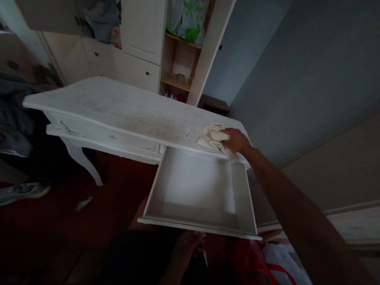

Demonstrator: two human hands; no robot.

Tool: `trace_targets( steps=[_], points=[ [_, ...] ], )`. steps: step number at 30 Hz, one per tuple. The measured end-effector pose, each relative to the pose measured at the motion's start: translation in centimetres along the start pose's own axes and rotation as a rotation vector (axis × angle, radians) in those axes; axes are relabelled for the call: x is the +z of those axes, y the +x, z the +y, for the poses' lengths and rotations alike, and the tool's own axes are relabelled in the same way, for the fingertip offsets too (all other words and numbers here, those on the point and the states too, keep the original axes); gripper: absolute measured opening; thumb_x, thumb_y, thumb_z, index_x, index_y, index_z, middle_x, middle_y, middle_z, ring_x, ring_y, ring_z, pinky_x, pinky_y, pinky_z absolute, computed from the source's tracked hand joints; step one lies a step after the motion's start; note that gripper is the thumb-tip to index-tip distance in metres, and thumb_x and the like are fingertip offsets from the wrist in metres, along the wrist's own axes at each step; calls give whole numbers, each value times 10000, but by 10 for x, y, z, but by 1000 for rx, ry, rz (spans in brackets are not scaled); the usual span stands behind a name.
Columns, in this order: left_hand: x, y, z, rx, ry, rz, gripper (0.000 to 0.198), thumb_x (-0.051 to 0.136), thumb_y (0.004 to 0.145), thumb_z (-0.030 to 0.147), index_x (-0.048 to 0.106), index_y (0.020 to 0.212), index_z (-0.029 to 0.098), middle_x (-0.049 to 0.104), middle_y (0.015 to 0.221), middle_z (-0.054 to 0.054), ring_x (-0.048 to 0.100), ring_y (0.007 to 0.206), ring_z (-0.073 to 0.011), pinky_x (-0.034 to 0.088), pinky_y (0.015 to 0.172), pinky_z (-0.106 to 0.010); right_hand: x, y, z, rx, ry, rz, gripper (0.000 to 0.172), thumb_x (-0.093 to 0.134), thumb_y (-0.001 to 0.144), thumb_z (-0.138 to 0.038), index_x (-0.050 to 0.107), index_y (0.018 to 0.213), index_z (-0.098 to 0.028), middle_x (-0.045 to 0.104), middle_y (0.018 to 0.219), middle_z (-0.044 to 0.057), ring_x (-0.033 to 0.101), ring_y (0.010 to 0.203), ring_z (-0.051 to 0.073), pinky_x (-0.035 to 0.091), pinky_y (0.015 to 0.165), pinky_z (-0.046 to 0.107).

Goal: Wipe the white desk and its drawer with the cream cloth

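On the right end of the white table [95, 95], my right hand [236, 140] is closed on a crumpled cream cloth [214, 131] with darker stains, which lies against the tabletop. Grey-brown smudges mark the top to the left of the cloth. Below it, a white drawer [199, 226] is pulled out toward me. My left hand [186, 246] is low, just under the drawer's front edge, with its fingers curled. Something small and pale shows by those fingers, too dark to make out.
White cabinets [140, 20] stand behind the table, with plastic bags [193, 15] on an open shelf. A shoe [15, 192] lies on the dark red floor at left, near grey clothing [8, 115]. A red bag [252, 270] sits at lower right, beside the wall.
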State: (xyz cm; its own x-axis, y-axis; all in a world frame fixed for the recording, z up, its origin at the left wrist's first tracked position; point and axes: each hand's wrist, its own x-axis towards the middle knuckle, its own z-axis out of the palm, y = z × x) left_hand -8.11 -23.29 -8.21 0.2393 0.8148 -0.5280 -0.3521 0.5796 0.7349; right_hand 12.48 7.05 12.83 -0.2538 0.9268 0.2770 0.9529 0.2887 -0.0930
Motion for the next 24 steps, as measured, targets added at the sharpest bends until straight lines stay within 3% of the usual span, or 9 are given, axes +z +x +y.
trace_targets(
  steps=[4,8,12,15,18,24],
  points=[
    [-5,-2,4,1,64,-39,683,712,574,734,734,916,144,739,866,-99,623,658,-151,438,577,-246,33,-5,15,142,96,29,518,597,810,-408,592,1309,-269,558,1401,81,468,1312,369,372,1067,639],
    [-5,-4,10,44,150,-54,675,698,597,735,741,902,134,729,847,-96,629,695,-169,459,609,-266,29,-3,29,136,333,-68,761,716,706,-590,522,1376,-286,472,1476,78,397,1378,350,305,1140,580],
    [-6,-4,14,12,142,-67,638,706,633,697,748,925,131,741,881,-107,652,711,-174,495,644,-277,25,-15,51,184,609,-124,1278,823,546,-625,131,1560,-268,225,1610,102,304,1444,319,300,1168,493],
    [-10,-1,17,-55,72,-115,615,747,610,665,755,917,132,751,901,-119,672,716,-183,529,675,-296,32,-28,64,240,661,-90,1539,874,435,-622,-128,1547,-264,63,1640,122,208,1476,340,242,1183,516],
    [-14,1,20,-99,39,-150,596,784,582,639,756,900,135,755,895,-123,685,727,-196,547,698,-313,42,-33,70,214,648,-63,1586,882,412,-630,-178,1533,-263,0,1644,114,126,1493,343,186,1197,522],
    [-18,1,26,-143,-12,-207,557,795,602,588,749,918,132,759,951,-144,706,782,-224,557,762,-348,57,-30,73,152,577,85,1427,791,496,-733,-14,1565,-239,97,1636,100,133,1493,332,138,1217,494]
  ],
)
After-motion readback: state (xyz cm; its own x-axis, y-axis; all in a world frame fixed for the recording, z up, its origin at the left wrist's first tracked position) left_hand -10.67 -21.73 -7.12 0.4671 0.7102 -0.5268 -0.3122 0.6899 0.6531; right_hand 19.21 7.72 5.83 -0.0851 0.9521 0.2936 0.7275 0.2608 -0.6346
